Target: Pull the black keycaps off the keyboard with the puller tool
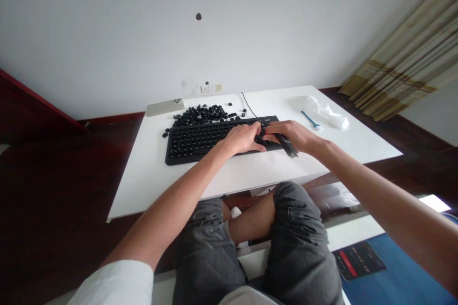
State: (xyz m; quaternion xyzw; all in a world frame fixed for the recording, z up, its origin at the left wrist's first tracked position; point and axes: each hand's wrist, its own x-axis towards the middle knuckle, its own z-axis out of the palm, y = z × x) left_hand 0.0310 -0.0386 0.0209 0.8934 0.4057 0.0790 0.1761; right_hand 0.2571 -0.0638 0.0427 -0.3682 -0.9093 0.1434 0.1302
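A black keyboard (193,145) lies on the white table, with many of its keycaps off. My left hand (243,138) rests on its right part, fingertips bent down onto it and the thumb spread apart toward the near edge. Right beside it, my right hand (289,133) is closed around a slim black brush (286,145), whose frayed end sticks out toward me below the hand. The brush's other end and the fingertips' contact with the keyboard are partly hidden. Behind the keyboard lies a heap of loose black keycaps (202,114).
On the white table (143,186) a grey phone (165,107) lies at the back left. A blue stick-like tool (309,119) and a crumpled white plastic bag (327,112) lie at the right. A thin black cable (248,105) runs back from the keyboard. My knees are under the front edge.
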